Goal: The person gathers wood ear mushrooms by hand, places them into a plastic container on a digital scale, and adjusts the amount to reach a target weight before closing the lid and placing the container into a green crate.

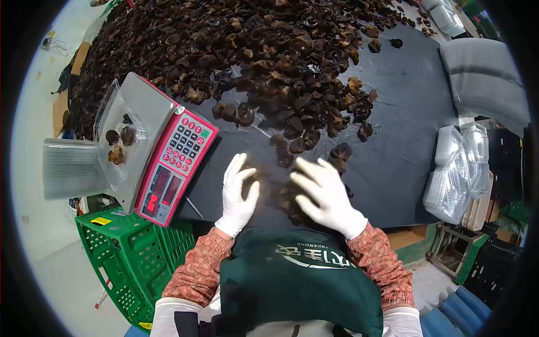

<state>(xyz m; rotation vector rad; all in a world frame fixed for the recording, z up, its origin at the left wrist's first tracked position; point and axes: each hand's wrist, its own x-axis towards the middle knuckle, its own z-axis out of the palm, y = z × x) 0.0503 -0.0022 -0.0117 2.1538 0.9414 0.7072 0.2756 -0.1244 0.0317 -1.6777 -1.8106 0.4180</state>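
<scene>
My left hand [238,196], in a white glove, hovers over the black table near its front edge, fingers curved and apart with nothing in them. To its right my right hand [327,197], gloved the same way, has its fingers spread beside loose wood ear mushrooms [291,208], which look smeared by motion. A trail of dark brown wood ear mushrooms [297,140] runs up from there to the big heap [252,50]. On the left stands a red weighing scale [179,154] with a clear plastic tray [132,121] on its pan, holding a few mushroom pieces.
A stack of clear trays [70,168] juts out left of the scale. Green crates [123,241] stand below it. Bagged clear containers [457,174] sit at the table's right edge, with a plastic-wrapped stack [483,73] behind them. Blue stools [457,314] are at lower right.
</scene>
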